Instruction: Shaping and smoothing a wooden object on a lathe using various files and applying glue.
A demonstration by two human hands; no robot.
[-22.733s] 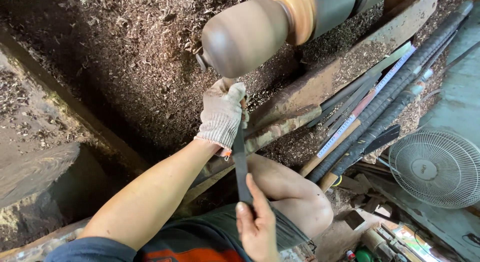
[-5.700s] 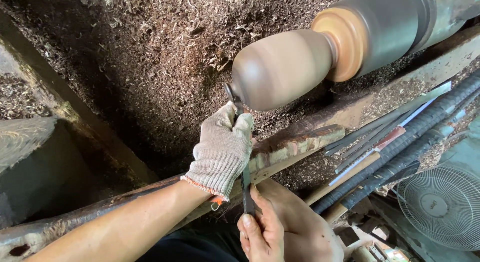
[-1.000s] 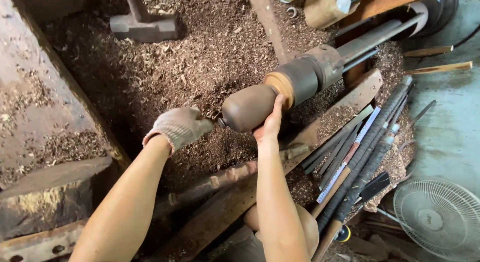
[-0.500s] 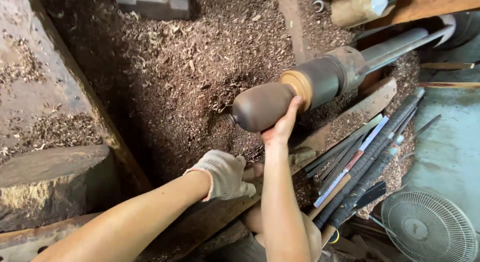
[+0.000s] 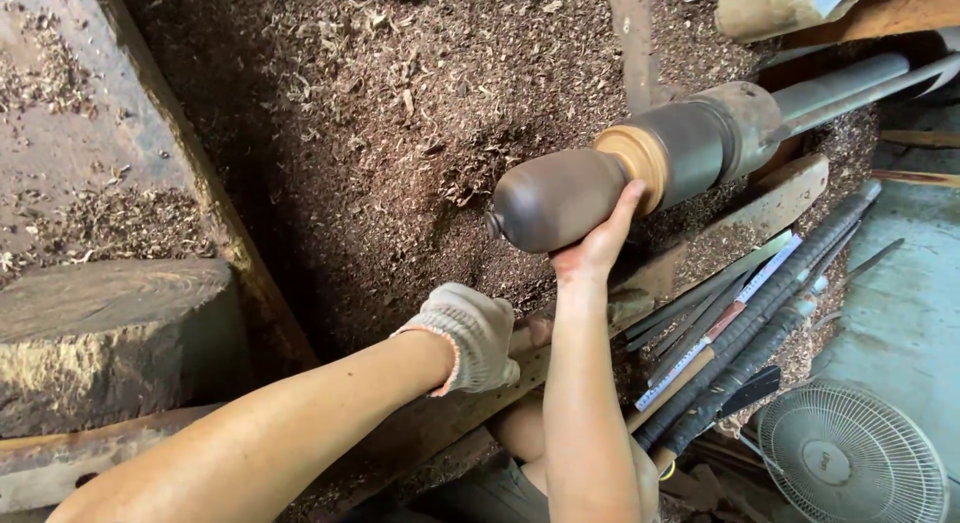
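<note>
Head view: bare right hand (image 5: 598, 251) cups the dark wooden piece (image 5: 558, 199) from below
Gloved left hand (image 5: 472, 335), fingers curled shut, braces on the wooden rail (image 5: 700, 253)

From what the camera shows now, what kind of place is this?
Most likely a woodturning workshop. A dark rounded wooden piece sits on a lathe spindle, wood shavings cover the ground, and long turning tools lie beside it. The bare right hand touches the piece.

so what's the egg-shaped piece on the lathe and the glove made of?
Egg-shaped piece: likely turned wood, smooth dull brown-grey; paler raw wood shows at its collar, shavings lie all round. Glove on the left hand: knitted fabric, probably cotton, off-white with visible ribbing.
</note>
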